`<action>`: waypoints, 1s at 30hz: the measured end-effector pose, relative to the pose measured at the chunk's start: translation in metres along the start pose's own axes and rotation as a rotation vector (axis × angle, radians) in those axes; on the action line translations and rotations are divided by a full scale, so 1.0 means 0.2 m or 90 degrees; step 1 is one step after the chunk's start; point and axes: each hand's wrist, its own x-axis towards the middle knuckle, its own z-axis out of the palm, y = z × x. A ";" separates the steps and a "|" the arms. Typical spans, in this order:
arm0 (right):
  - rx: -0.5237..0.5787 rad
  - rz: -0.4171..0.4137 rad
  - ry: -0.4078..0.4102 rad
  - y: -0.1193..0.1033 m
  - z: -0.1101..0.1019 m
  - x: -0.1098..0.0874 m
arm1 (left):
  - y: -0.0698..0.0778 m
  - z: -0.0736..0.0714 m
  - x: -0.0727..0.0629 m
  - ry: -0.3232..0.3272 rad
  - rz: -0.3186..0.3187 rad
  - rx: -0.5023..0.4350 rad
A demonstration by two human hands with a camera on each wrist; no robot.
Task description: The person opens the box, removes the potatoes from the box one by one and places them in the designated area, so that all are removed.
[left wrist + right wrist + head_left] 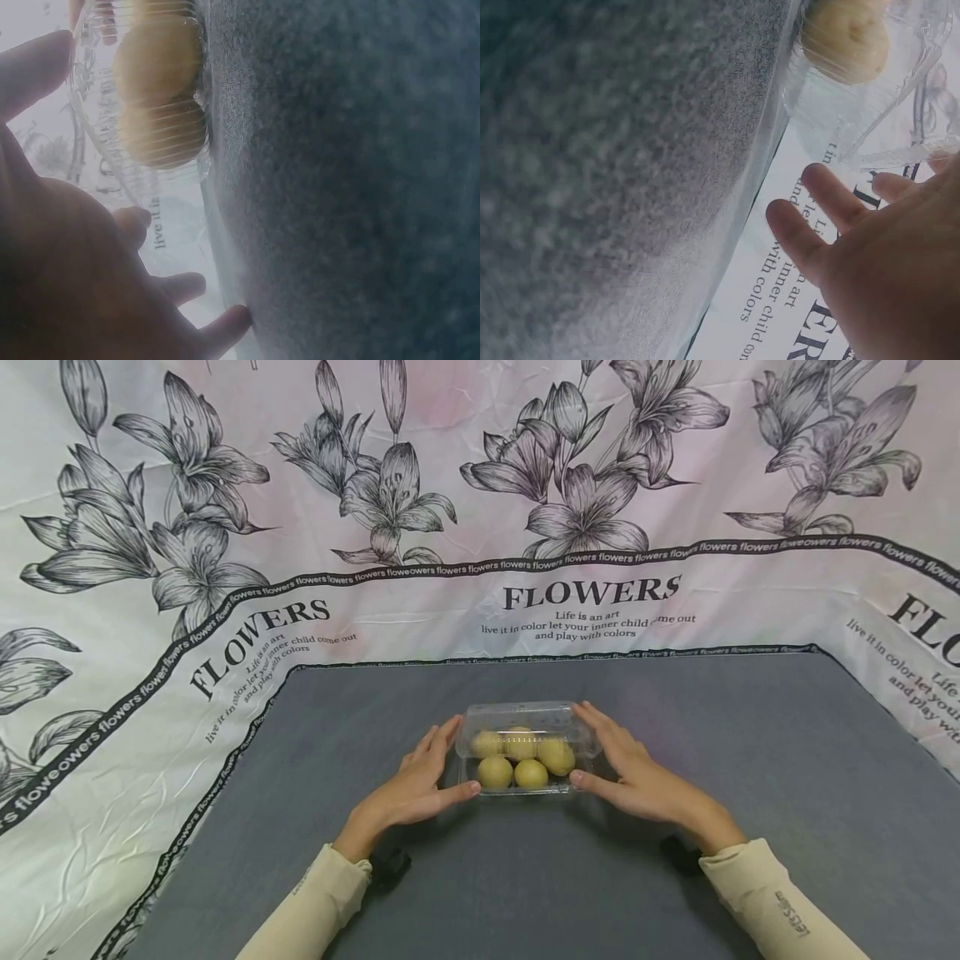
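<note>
A clear plastic clamshell box sits on the grey table, its see-through lid ajar over the base. Inside are several round yellow fruits, showing through the ribbed wall in the left wrist view, where one fruit is close. My left hand is at the box's left side, fingers spread and fairly straight, thumb by the front corner. On the opposite side, my right hand has its thumb tip at the front right corner and its fingers reaching toward the lid. In the right wrist view its fingers extend straight below the box.
The grey tabletop spreads around the box. Behind it and at both sides hangs a white cloth printed with black flowers and lettering. Dark wrist-worn devices show beneath the forearms, which wear cream sleeves.
</note>
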 end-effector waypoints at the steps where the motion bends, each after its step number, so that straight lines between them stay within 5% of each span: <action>1: 0.003 -0.007 0.001 0.00 0.00 0.00 | 0.00 0.00 0.00 0.000 0.002 -0.002; 10: 0.025 -0.049 0.044 0.00 -0.01 0.04 | 0.00 -0.01 0.00 -0.011 -0.018 0.001; 30: 0.108 -0.037 0.103 0.01 -0.02 0.09 | -0.02 0.00 0.01 -0.009 0.001 0.014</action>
